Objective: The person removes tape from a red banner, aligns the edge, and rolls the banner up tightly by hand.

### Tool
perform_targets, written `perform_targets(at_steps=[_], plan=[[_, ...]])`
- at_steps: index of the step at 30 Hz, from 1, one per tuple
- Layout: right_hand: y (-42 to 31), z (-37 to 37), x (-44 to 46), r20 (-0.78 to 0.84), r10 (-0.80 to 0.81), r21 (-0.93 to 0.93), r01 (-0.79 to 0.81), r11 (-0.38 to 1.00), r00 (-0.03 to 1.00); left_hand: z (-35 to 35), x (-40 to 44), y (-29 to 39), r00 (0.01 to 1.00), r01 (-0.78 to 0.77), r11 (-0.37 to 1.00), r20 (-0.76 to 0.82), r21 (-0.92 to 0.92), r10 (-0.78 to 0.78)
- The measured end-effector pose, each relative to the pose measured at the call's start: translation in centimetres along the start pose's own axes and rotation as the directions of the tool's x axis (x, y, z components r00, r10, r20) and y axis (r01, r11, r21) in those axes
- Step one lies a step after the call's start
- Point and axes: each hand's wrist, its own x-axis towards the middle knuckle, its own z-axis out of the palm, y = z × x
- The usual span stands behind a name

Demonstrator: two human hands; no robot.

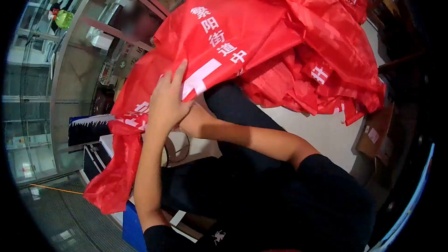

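Note:
A large red cloth banner (233, 14) with white characters lies bunched across the top and middle of the view. My left hand (169, 100) is on its near edge, beside a white strip, fingers pressed together on the fabric. Just right of and below it, my right hand (193, 120) is partly hidden behind my left hand and the cloth, so its fingers do not show. The banner's narrow end hangs at the lower left, past my left forearm.
Glass-fronted shelves (28, 112) stand at the left, with a yellow-green bottle (64, 19) near the top. A blue box (133, 228) is at the lower left. Cardboard (375, 133) lies at the right. My legs are below the banner.

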Motion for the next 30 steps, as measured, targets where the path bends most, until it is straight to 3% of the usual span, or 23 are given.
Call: perform_targets(at_steps=[1, 2, 3, 4, 5, 6, 8, 9, 10, 11, 12, 14, 15, 17, 20, 21, 22, 24, 26, 28, 30], plan=[[0.5, 0.4, -0.8, -0.003, 0.004, 0.006, -0.004, 1.0, 1.0, 0.9, -0.3, -0.6, 1.0, -0.01, 0.998, 0.004, -0.061, 0.01], [1.6, 0.9, -1.2, 0.023, -0.112, -0.277, 0.114, 0.954, 0.993, 1.5, -0.4, -1.6, 1.0, -0.024, 0.992, 0.005, -0.121, 0.025], [2.3, 1.1, -1.5, 0.076, -0.212, -0.536, 0.22, 0.815, 0.974, 1.7, -0.9, -2.7, 0.999, -0.035, 0.993, 0.008, -0.117, 0.036], [2.3, 0.3, -2.0, 0.064, -0.21, -0.533, 0.211, 0.82, 0.976, 1.6, -2.0, -3.9, 0.991, -0.053, 0.979, -0.128, -0.196, 0.028], [2.7, -1.3, -2.9, -0.038, -0.311, -0.308, 0.285, 0.908, 0.95, 1.3, -3.1, -5.1, 0.965, -0.082, 0.958, -0.262, -0.273, 0.008], [3.0, -3.3, -3.9, -0.158, -0.382, -0.076, 0.374, 0.924, 0.911, 0.6, -4.2, -6.2, 0.961, -0.058, 0.953, -0.274, -0.298, -0.027], [4.0, -7.9, -7.1, -0.237, 0.084, 0.33, -0.001, 0.944, 0.968, -0.6, -7.2, -8.8, 0.957, -0.024, 0.946, -0.28, -0.322, -0.071], [6.1, -9.3, -8.6, -0.39, 0.178, 0.283, -0.066, 0.957, 0.904, -0.9, -8.6, -10.1, 0.956, -0.011, 0.95, -0.283, -0.311, -0.082], [8.5, -11.0, -10.3, -0.451, 0.355, 0.428, -0.151, 0.891, 0.819, -1.4, -9.9, -10.8, 0.954, 0.006, 0.954, -0.284, -0.3, -0.095], [10.5, -12.5, -11.7, -0.63, 0.232, 0.28, -0.062, 0.958, 0.741, -1.5, -11.0, -11.4, 0.954, 0.031, 0.947, -0.272, -0.319, -0.123], [14.5, -13.5, -13.3, -0.699, 0.286, 0.294, -0.102, 0.95, 0.655, -1.6, -12.0, -11.9, 0.953, 0.056, 0.939, -0.262, -0.338, -0.151], [16.5, -15.4, -15.8, -0.794, 0.383, 0.226, -0.356, 0.907, 0.472, -1.5, -14.0, -12.4, 0.959, 0.072, 0.949, -0.241, -0.306, -0.151], [17.8, -16.3, -16.3, -0.792, 0.391, 0.234, -0.359, 0.904, 0.468, -1.7, -14.6, -12.6, 0.963, 0.081, 0.958, -0.226, -0.276, -0.147], [21.2, -17.4, -17.1, -0.922, 0.129, -0.017, -0.37, 0.929, 0.366, -2.2, -15.5, -12.9, 0.965, 0.095, 0.956, -0.208, -0.277, -0.156], [24.4, -18.8, -17.1, -0.894, 0.114, -0.143, -0.518, 0.844, 0.433, -3.3, -17.2, -14.7, 0.974, 0.078, 0.964, -0.187, -0.254, -0.128], [27.7, -19.4, -17.3, -0.842, 0.129, -0.094, -0.378, 0.921, 0.525, -4.0, -17.5, -14.9, 0.969, 0.108, 0.964, -0.191, -0.243, -0.156], [26.9, -19.4, -17.2, -0.842, 0.133, -0.091, -0.381, 0.92, 0.522, -4.4, -17.9, -15.2, 0.963, 0.136, 0.963, -0.197, -0.234, -0.184], [25.1, -19.5, -16.3, -0.496, 0.42, 0.169, -0.39, 0.905, 0.76, -5.4, -18.3, -15.7, 0.945, 0.186, 0.957, -0.226, -0.221, -0.236], [23.9, -18.5, -15.3, -0.455, 0.426, 0.092, -0.434, 0.896, 0.782, -6.3, -19.0, -17.9, 0.951, 0.164, 0.966, -0.229, -0.2, -0.209], [23.8, -17.2, -14.2, -0.392, 0.466, 0.272, -0.384, 0.882, 0.793, -7.0, -19.1, -18.4, 0.947, 0.143, 0.96, -0.25, -0.24, -0.204], [23.2, -16.6, -12.9, -0.375, 0.449, 0.218, -0.393, 0.893, 0.811, -7.1, -19.6, -19.8, 0.923, 0.187, 0.929, -0.266, -0.319, -0.277]])
